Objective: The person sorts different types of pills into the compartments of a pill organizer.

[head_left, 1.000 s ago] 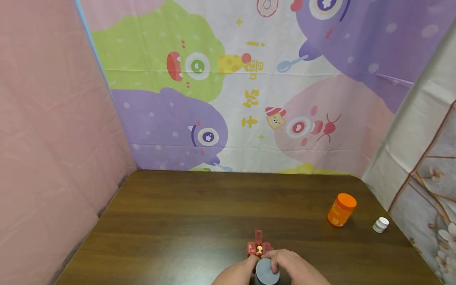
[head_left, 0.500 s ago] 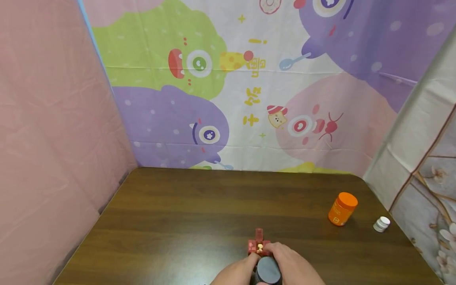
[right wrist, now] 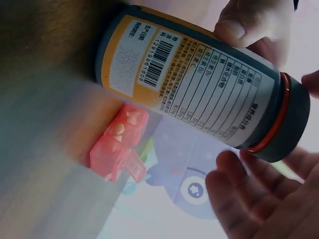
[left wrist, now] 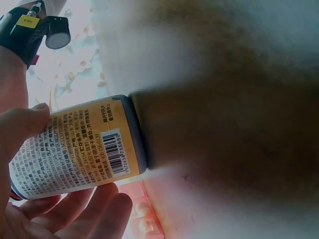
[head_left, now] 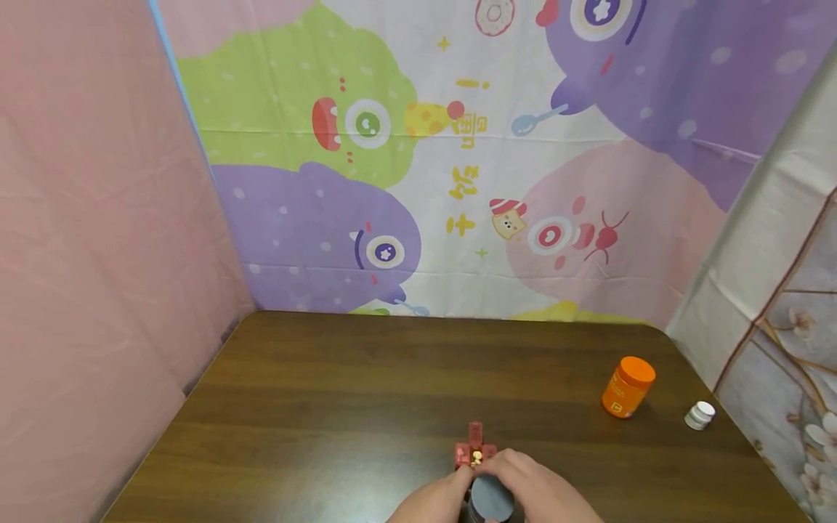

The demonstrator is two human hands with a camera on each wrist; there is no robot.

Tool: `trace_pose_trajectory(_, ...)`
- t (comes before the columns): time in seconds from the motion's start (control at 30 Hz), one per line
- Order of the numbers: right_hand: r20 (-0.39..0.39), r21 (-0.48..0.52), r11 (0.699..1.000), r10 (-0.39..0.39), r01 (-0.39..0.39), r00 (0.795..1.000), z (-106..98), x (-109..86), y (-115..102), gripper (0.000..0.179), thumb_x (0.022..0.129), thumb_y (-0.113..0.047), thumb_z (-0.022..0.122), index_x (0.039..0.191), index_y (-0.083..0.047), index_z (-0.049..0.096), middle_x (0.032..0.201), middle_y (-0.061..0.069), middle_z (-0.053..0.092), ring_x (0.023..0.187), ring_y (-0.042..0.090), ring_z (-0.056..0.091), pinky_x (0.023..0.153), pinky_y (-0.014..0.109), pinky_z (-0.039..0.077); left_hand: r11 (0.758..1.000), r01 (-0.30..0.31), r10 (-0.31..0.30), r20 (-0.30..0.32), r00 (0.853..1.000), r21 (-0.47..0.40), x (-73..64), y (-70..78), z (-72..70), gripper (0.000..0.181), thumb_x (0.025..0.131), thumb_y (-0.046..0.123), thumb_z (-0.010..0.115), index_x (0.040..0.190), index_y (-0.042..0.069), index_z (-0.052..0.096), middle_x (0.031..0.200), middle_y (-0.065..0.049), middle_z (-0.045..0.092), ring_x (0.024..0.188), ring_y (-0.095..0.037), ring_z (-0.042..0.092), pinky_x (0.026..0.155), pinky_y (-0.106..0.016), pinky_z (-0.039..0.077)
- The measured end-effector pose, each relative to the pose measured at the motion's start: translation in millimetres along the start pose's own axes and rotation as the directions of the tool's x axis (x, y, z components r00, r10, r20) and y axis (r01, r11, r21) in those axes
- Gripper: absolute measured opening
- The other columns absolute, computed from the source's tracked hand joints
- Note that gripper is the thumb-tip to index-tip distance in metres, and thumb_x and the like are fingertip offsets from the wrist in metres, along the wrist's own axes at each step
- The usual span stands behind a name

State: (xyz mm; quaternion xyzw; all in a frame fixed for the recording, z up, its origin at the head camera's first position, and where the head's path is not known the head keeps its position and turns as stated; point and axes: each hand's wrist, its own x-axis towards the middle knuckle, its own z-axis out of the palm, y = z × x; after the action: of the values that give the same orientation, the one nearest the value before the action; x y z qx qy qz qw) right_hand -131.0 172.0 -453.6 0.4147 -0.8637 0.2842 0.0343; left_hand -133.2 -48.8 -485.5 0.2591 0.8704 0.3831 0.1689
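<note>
The bottle (left wrist: 75,147) is clamped in the left hand (head_left: 434,500), its cap (head_left: 492,498) gripped by the right hand (head_left: 544,488), pillbox (head_left: 462,455) just beyond it.

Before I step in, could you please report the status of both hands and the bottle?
Left hand gripping bottle. Right hand at its lid, grip unclear. Lid on. Open red pillbox just beyond; nothing visibly blocking.

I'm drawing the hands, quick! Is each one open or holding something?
Left hand: closed, holding the bottle.
Right hand: at the lid, but whether its grip is closed can't be told.
</note>
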Motion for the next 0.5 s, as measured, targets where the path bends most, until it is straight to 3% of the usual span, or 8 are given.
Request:
trace_pose_trajectory(0.1, 0.007, -0.004, 0.986, 0.167, -0.167, 0.986, 3.1, 2.4, -6.4, 0.048, 0.089, -0.056, 0.067, 0.116, -0.017, 0.06, 0.105, -0.011, 0.057, 0.088, 0.003, 0.05, 0.073, 0.025, 0.048, 0.997, -0.013, 0.015, 0.021, 1.0, -0.079, -0.4, -0.9, -0.4, 0.049, 0.086, 0.043, 0.075, 0.124, 0.02, 0.054, 0.106, 0.012, 0.064, 0.085, 0.002, 0.058, 0.074, -0.024, 0.05)
trace_pose_trajectory(0.2, 0.046, -0.016, 0.941, 0.34, -0.339, 0.939, 4.1, 5.8, -13.0, 0.063, 0.085, -0.068, 0.062, 0.118, -0.014, 0.059, 0.104, -0.01, 0.057, 0.086, 0.003, 0.051, 0.074, 0.029, 0.05, 0.991, -0.029, 0.031, 0.017, 0.999, -0.133, -0.8, 0.2, -0.2, 0.05, 0.086, 0.037, 0.077, 0.126, 0.019, 0.054, 0.104, 0.015, 0.063, 0.085, 0.002, 0.058, 0.074, -0.023, 0.049)
trace_pose_trajectory(0.27, 0.052, -0.03, 0.918, 0.396, -0.395, 0.917, 4.6, 6.1, -15.6, 0.075, 0.083, -0.073, 0.059, 0.127, -0.012, 0.056, 0.11, -0.007, 0.059, 0.092, 0.007, 0.054, 0.08, 0.036, 0.052, 0.988, -0.039, 0.043, 0.022, 0.999, -0.152, -0.5, 0.8, 0.2, 0.054, 0.087, 0.034, 0.077, 0.132, 0.017, 0.052, 0.103, 0.014, 0.064, 0.087, 0.002, 0.06, 0.075, -0.023, 0.05)
trace_pose_trajectory(0.33, 0.04, -0.018, 0.925, 0.38, -0.38, 0.924, 4.4, 4.0, -15.8, 0.08, 0.085, -0.071, 0.059, 0.137, -0.012, 0.05, 0.12, -0.003, 0.06, 0.101, 0.013, 0.057, 0.086, 0.042, 0.052, 0.988, -0.04, 0.045, 0.025, 0.999, -0.15, -0.6, 1.4, 0.3, 0.057, 0.089, 0.035, 0.075, 0.137, 0.015, 0.05, 0.106, 0.013, 0.065, 0.091, 0.001, 0.06, 0.077, -0.024, 0.051)
trace_pose_trajectory(0.5, 0.004, -0.009, 0.988, 0.156, -0.156, 0.988, 0.8, -5.9, -8.2, 0.076, 0.087, -0.056, 0.067, 0.147, -0.015, 0.045, 0.138, 0.0, 0.057, 0.119, 0.021, 0.056, 0.095, 0.046, 0.049, 0.993, -0.034, 0.037, 0.024, 0.999, -0.111, -1.1, 1.1, 0.3, 0.068, 0.088, 0.043, 0.074, 0.143, 0.017, 0.045, 0.122, 0.01, 0.063, 0.104, -0.002, 0.06, 0.086, -0.027, 0.05)
